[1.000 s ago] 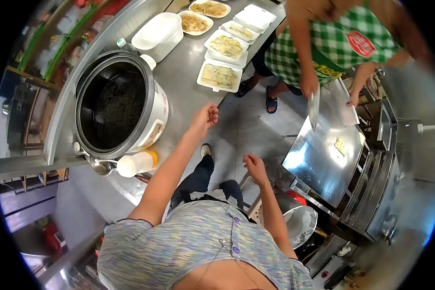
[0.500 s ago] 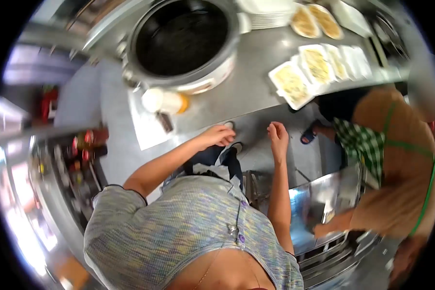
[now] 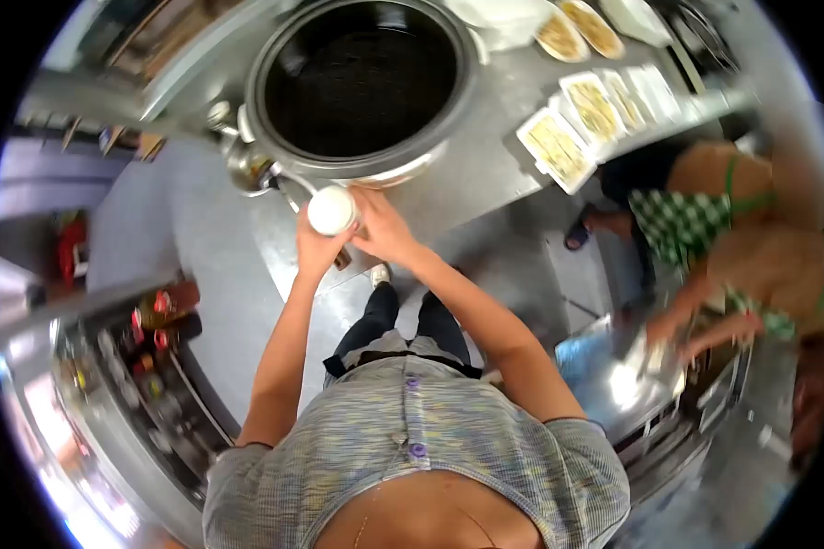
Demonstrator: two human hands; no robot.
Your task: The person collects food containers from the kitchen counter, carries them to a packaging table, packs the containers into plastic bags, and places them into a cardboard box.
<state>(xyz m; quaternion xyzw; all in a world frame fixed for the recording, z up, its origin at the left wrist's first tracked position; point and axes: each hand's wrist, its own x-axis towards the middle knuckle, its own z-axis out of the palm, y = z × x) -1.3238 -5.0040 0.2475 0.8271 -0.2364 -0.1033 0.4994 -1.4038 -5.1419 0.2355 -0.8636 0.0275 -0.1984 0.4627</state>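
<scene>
Brushed steel worktop (image 3: 485, 160) spreads beneath and beyond our fingers, its greyish sheen catching the light of a crowded kitchen. Our left hand (image 3: 317, 247) and right hand (image 3: 386, 229) meet over its near part, the fingers of both closed around a white-topped bottle (image 3: 331, 210); whether its base rests on the steel or is lifted, we cannot tell. Just past our fingertips stands a broad round pot (image 3: 469, 78), dark inside. Left of our fingers, near the pot, we see a metal vessel (image 3: 249, 172). To their right, further along the steel, open white boxes (image 3: 558, 151) of food sit in a slanting row, and past those lie two oval trays (image 3: 563, 38) of noodle-like food. Below our fingers, grey floor (image 3: 522, 242) shows around our legs. Well off to their left and nearer our body, jars crowd a shelf (image 3: 178, 412). Far to their right, a person in a green checked apron (image 3: 677, 224) bends over a second steel surface (image 3: 581, 366), which throws back a bright glare
</scene>
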